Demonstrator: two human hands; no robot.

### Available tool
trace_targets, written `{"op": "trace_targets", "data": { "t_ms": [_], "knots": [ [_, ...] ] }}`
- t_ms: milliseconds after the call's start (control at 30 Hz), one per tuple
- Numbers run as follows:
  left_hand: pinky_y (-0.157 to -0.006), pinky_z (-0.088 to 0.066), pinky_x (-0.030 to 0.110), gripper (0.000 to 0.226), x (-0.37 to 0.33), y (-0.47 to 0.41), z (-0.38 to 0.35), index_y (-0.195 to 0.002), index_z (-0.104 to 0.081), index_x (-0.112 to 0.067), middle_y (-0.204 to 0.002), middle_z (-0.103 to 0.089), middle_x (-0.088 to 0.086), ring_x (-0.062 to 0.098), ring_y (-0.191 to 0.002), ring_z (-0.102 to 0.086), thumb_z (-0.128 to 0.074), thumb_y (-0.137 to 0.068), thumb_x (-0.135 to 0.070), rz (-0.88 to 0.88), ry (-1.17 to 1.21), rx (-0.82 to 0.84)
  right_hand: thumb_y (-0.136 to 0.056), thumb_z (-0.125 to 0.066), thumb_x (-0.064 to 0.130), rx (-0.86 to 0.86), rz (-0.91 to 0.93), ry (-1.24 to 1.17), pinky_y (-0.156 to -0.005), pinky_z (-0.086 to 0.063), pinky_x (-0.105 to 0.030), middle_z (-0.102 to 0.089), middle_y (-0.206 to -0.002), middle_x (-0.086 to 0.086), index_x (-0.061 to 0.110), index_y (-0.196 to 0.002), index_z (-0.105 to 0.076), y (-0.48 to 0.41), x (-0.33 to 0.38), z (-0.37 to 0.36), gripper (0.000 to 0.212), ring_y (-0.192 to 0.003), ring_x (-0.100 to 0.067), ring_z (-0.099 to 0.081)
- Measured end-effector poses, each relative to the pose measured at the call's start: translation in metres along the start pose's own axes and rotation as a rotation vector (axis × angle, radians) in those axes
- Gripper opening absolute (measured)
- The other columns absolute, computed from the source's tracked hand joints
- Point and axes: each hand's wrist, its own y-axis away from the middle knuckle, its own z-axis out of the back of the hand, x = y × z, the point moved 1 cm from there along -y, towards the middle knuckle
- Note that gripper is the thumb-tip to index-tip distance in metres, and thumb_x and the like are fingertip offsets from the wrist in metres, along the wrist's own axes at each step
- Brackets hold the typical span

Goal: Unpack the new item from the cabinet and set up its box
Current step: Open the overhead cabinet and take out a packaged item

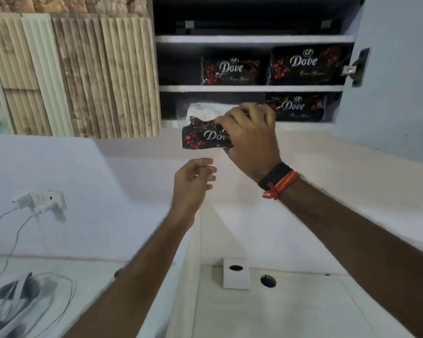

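right hand (250, 140) fingers clamped over the right end of the Dove pack (200, 136), just below the open cabinet (252, 88) | pack long axis horizontal, logo upright, free end leftward | left hand (193, 181) beneath, apart, fingers loosely curled, holding nothing

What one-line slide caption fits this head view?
Right hand holds a torn black Dove packet below the open cabinet; left hand waits empty beneath.

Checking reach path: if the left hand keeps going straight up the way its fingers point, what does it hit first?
Probably the black Dove packet held by the right hand. The left hand sits just below it, fingers loosely curled, empty gap between. Depth is unclear.
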Motion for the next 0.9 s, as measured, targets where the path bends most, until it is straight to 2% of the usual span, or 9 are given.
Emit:
{"op": "trace_targets", "data": {
  "t_ms": [133, 233, 367, 467, 600, 667, 733, 800, 900],
  "knots": [
    [-0.084, -0.055, 0.039, 0.022, 0.015, 0.038, -0.008, -0.112, -0.068, -0.006, -0.099, -0.074, 0.008, 0.018, -0.085, -0.069, -0.055, -0.094, -0.01, 0.104, 0.189, -0.01, -0.08, -0.072, 0.015, -0.181, -0.021, -0.24, -0.096, -0.041, -0.046, -0.074, -0.102, 0.004, 0.021, -0.101, -0.075, 0.054, 0.021, 0.017, 0.022, -0.109, -0.023, -0.054],
    [-0.083, -0.059, 0.038, 0.025, 0.038, 0.065, -0.018, -0.115, -0.064, -0.013, -0.11, -0.074, 0.008, 0.018, -0.091, -0.07, -0.047, -0.096, -0.014, 0.115, 0.212, -0.042, -0.078, -0.074, 0.012, -0.129, -0.072, -0.34, -0.094, -0.041, -0.044, -0.074, -0.1, 0.004, 0.02, -0.099, -0.077, 0.106, 0.035, 0.011, 0.023, -0.108, -0.021, -0.053],
    [-0.078, -0.059, 0.033, 0.034, 0.087, 0.101, -0.033, -0.113, -0.068, -0.012, -0.105, -0.076, 0.008, 0.019, -0.088, -0.072, -0.038, -0.098, -0.012, 0.286, 0.273, -0.166, -0.072, -0.07, 0.006, 0.072, -0.272, -0.434, -0.088, -0.044, -0.04, -0.074, -0.104, 0.003, 0.019, -0.103, -0.076, 0.184, 0.043, -0.001, 0.034, -0.102, -0.023, -0.054],
    [-0.094, -0.052, 0.04, 0.05, 0.123, 0.133, -0.04, -0.121, -0.065, -0.021, -0.115, -0.074, 0.001, 0.021, -0.105, -0.067, -0.027, -0.104, -0.049, 0.437, 0.42, -0.204, -0.073, -0.067, 0.019, 0.291, -0.452, -0.456, -0.078, -0.049, -0.041, -0.071, -0.108, 0.004, 0.022, -0.111, -0.07, 0.237, 0.055, 0.003, 0.037, -0.097, -0.024, -0.056],
    [-0.101, -0.049, 0.037, 0.092, 0.167, 0.173, -0.043, -0.137, -0.056, -0.018, -0.135, -0.063, 0.01, 0.024, -0.124, -0.06, -0.032, -0.075, -0.081, 0.554, 0.597, -0.139, -0.075, -0.068, 0.023, 0.579, -0.52, -0.427, -0.077, -0.04, -0.04, -0.067, -0.111, 0.001, 0.021, -0.118, -0.063, 0.299, 0.081, 0.02, 0.044, -0.097, -0.028, -0.053],
    [-0.089, -0.056, 0.034, 0.09, 0.189, 0.191, -0.041, -0.135, -0.057, -0.015, -0.13, -0.066, 0.012, 0.024, -0.118, -0.065, -0.052, -0.071, -0.078, 0.634, 0.559, -0.12, -0.073, -0.067, 0.026, 0.716, -0.528, -0.444, -0.077, -0.037, -0.039, -0.064, -0.115, 0.002, 0.022, -0.12, -0.061, 0.324, 0.089, 0.03, 0.048, -0.101, -0.026, -0.052],
    [-0.085, -0.058, 0.035, 0.082, 0.216, 0.208, -0.035, -0.134, -0.056, -0.009, -0.131, -0.063, 0.02, 0.03, -0.117, -0.065, -0.076, -0.072, -0.059, 0.694, 0.466, -0.146, -0.071, -0.063, 0.033, 0.825, -0.49, -0.484, -0.079, -0.04, -0.039, -0.062, -0.118, 0.005, 0.023, -0.12, -0.062, 0.346, 0.091, 0.042, 0.05, -0.106, -0.023, -0.049],
    [-0.093, -0.055, 0.042, 0.065, 0.236, 0.222, -0.029, -0.13, -0.058, -0.003, -0.131, -0.062, 0.026, 0.036, -0.119, -0.063, -0.08, -0.077, -0.034, 0.753, 0.426, -0.206, -0.073, -0.062, 0.043, 0.893, -0.429, -0.554, -0.086, -0.039, -0.04, -0.061, -0.118, 0.009, 0.028, -0.118, -0.065, 0.366, 0.085, 0.052, 0.047, -0.114, -0.022, -0.046],
    [-0.103, -0.048, 0.051, 0.047, 0.263, 0.238, -0.02, -0.125, -0.062, 0.0, -0.128, -0.063, 0.028, 0.041, -0.121, -0.061, -0.075, -0.082, -0.014, 0.85, 0.478, -0.259, -0.08, -0.061, 0.046, 0.925, -0.524, -0.74, -0.098, -0.034, -0.035, -0.06, -0.118, 0.007, 0.031, -0.11, -0.07, 0.388, 0.06, 0.045, 0.034, -0.123, -0.019, -0.044]
  ]
}}
